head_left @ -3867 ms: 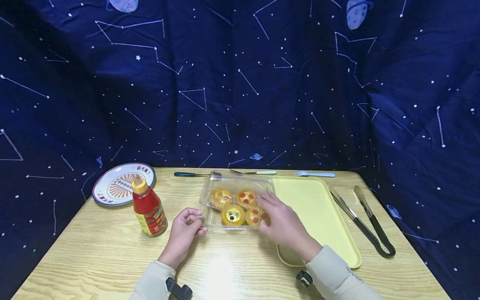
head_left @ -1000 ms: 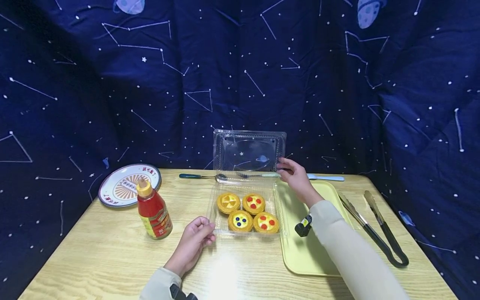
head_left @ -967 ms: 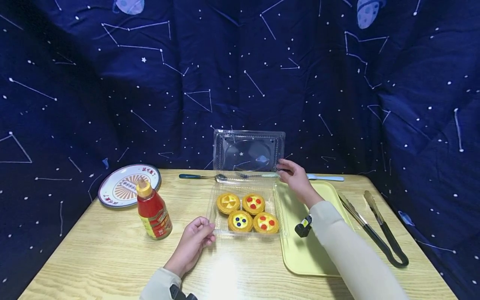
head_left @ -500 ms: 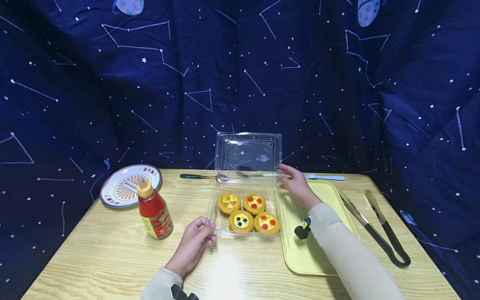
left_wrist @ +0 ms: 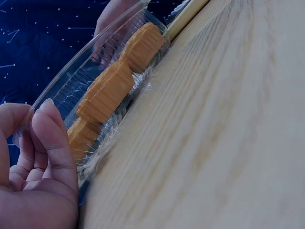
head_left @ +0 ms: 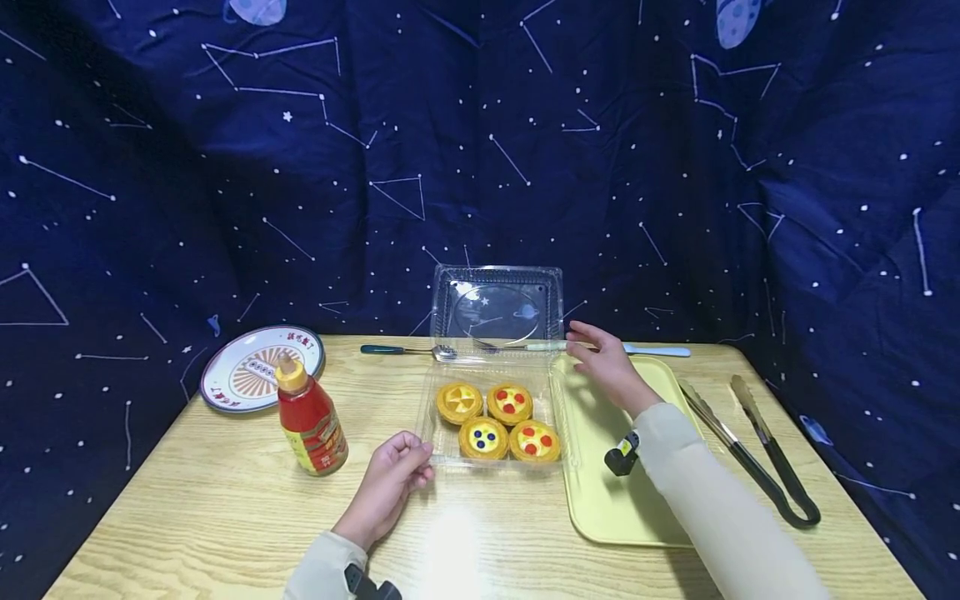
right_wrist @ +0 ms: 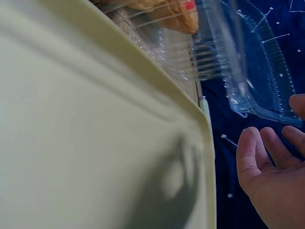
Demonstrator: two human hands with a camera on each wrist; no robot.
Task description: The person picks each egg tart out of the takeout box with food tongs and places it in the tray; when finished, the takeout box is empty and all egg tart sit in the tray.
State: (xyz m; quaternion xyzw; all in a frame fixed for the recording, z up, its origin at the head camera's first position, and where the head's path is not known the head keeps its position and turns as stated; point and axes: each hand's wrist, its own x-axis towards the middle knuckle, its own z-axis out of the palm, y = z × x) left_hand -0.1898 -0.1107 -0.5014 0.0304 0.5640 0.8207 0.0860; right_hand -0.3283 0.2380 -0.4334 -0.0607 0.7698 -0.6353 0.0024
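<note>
A clear plastic clamshell box (head_left: 487,463) sits on the table with its lid (head_left: 498,292) raised at the back. Inside lie several egg tarts (head_left: 483,438), topped with red dots, blue dots or yellow wedges. My left hand (head_left: 390,483) pinches the box's front left corner; the left wrist view shows thumb and forefinger on the clear rim (left_wrist: 62,78). Just right of the lid, my right hand (head_left: 609,367) hovers above the yellow tray, fingers loosely bent. The right wrist view shows a gap between its fingers and the lid (right_wrist: 267,67).
The yellow tray (head_left: 622,500) lies right of the box, with black-handled tongs (head_left: 757,467) beyond it. At left stand a red sauce bottle (head_left: 311,425) and a white plate (head_left: 232,375). A spoon (head_left: 382,350), a pale-green-handled utensil (head_left: 543,345) and a blue fork (head_left: 663,352) line the back edge.
The lid was swung up from over the tarts and now stands upright at the back. My right hand has let go of its right edge and moved rightward. The left hand keeps its pinch.
</note>
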